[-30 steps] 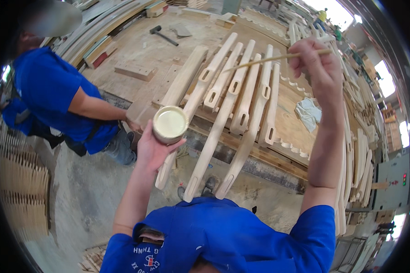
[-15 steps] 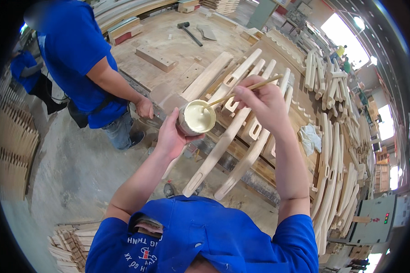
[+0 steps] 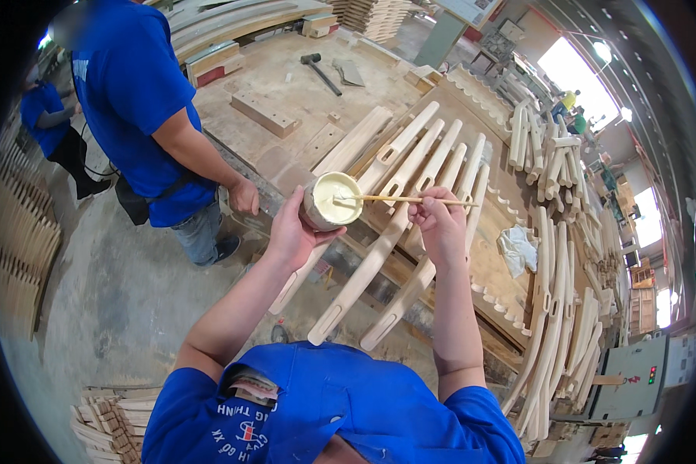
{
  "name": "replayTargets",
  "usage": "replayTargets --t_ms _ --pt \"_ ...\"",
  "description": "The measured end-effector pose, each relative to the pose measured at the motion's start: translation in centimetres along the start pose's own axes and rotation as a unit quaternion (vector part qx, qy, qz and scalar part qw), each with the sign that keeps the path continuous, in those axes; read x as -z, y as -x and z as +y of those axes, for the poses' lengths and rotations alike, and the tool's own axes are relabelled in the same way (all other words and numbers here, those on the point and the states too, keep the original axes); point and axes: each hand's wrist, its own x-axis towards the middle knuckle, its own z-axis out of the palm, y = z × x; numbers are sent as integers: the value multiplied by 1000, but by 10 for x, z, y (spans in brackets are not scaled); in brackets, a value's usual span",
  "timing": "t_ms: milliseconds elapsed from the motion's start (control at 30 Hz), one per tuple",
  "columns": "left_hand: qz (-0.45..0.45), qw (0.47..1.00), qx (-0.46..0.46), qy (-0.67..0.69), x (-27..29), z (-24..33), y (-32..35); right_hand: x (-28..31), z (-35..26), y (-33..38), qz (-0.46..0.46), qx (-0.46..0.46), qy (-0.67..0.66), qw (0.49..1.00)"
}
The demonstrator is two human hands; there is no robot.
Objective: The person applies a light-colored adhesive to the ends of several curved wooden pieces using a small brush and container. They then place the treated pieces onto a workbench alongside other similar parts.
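My left hand (image 3: 290, 232) holds a small round cup (image 3: 329, 201) filled with pale cream glue, tilted toward me. My right hand (image 3: 441, 224) grips a thin wooden stick (image 3: 398, 199), held level with its tip dipped in the cup. Both hands hover above a row of several long curved wooden chair legs (image 3: 387, 232) with mortise slots, lying side by side across the workbench (image 3: 286, 85).
A co-worker in a blue shirt (image 3: 131, 93) stands at the left with a hand (image 3: 245, 196) on the bench edge. A mallet (image 3: 321, 71) and a wooden block (image 3: 264, 114) lie on the bench. A white rag (image 3: 516, 249) lies to the right. More curved parts (image 3: 557, 340) are stacked at right.
My right hand came down from high at the right and brought the stick's tip into the cup. The cup tilted more toward me and the view shifted closer to the bench.
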Motion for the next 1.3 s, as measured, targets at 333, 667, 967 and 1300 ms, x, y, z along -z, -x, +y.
replayTargets --t_ms 333,667,967,1300 --pt "-31 999 5 -33 -9 -9 -11 -3 -3 -6 -1 -17 110 994" --pt "-5 1000 22 -10 -27 0 -15 23 4 -3 13 7 -62 998" --pt "-16 999 38 -15 -46 -11 -27 41 22 -12 126 -69 -111 983" --pt "-12 999 40 -30 -48 -16 -28 39 5 -4 136 -64 -99 984"
